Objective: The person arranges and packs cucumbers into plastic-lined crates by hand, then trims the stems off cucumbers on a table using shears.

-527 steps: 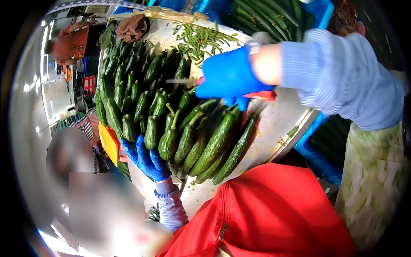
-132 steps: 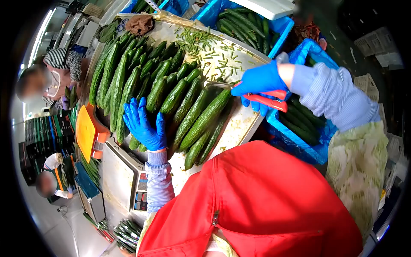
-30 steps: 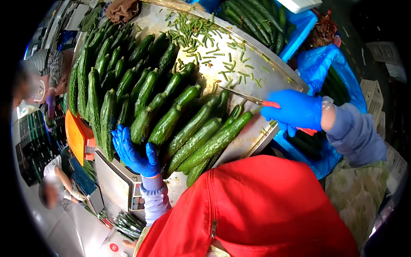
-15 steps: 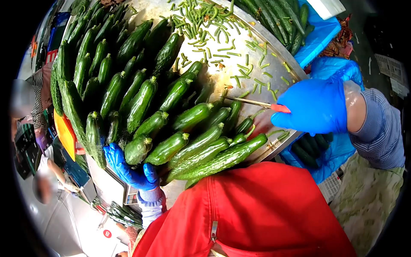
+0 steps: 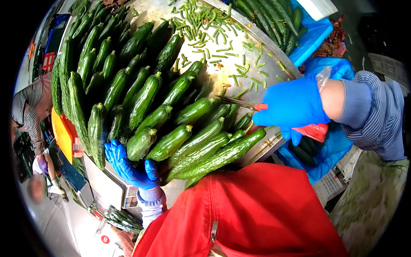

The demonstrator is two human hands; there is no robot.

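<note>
Cucumbers (image 5: 143,100) lie in a thick pile on a metal table (image 5: 246,160), most with their stem ends facing up and right. My left hand (image 5: 133,170), in a blue glove, rests at the pile's near edge. Its fingers are spread and touch the lower end of a short cucumber (image 5: 140,143). In my right hand (image 5: 295,102), also blue-gloved, is a pair of scissors (image 5: 239,102) with red handles. The blades look nearly closed and point left, close to the stem end of a cucumber (image 5: 195,111).
Cut stem pieces (image 5: 201,25) litter the table's far side. Beyond its rim, more cucumbers (image 5: 272,21) lie on blue plastic (image 5: 312,36). A blue-lined crate (image 5: 338,147) with cucumbers stands below my right arm. Other people (image 5: 36,115) are at the left.
My right hand has shifted left with the scissors and turned, so more red handle shows. Several cucumbers near my left hand have tilted slightly. My left hand has hardly moved.
</note>
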